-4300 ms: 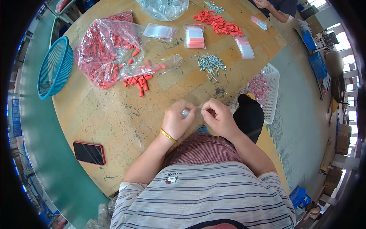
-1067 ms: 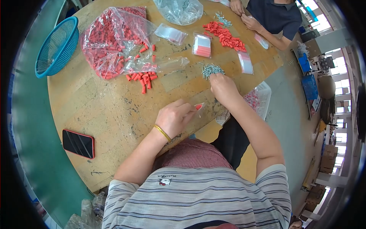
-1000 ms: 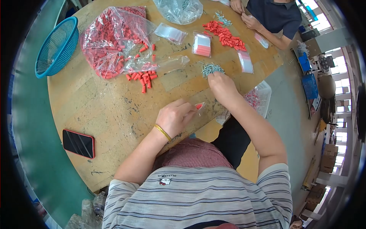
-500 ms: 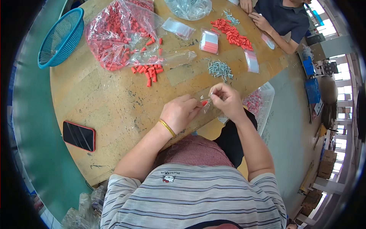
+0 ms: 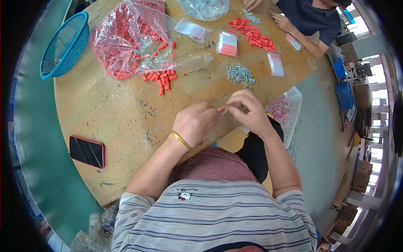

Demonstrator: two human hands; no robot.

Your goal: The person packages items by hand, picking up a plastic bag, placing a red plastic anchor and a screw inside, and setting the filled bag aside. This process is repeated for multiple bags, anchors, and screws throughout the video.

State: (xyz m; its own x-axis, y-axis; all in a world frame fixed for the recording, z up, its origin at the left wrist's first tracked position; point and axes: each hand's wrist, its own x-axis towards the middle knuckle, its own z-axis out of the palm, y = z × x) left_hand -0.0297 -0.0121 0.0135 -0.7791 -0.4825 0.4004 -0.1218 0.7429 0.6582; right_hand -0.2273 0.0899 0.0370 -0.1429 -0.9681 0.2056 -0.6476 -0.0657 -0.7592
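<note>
Over the front edge of the table, both hands meet at a small clear plastic bag (image 5: 222, 110) with something red in it. My left hand (image 5: 193, 122), with a gold bracelet at the wrist, is closed on the bag's left side. My right hand (image 5: 251, 113) pinches at its other end with thumb and index finger. The fingers hide most of the bag. Just beyond my hands lies a pile of metal screws (image 5: 240, 74). Farther left are loose red plastic plugs (image 5: 161, 79), spilling from a large clear bag (image 5: 121, 42).
A phone (image 5: 87, 151) lies at left, near a blue basket (image 5: 67, 46). Stacks of flat bags (image 5: 227, 43) and more red plugs (image 5: 254, 34) lie at the back. A co-worker (image 5: 308, 23) sits back right. A white crate (image 5: 294, 113) with filled bags stands below the table edge.
My right hand has moved slightly left, its fingers closer to my left hand. The bag now shows less between them. One of the co-worker's hands has moved left toward the far screws.
</note>
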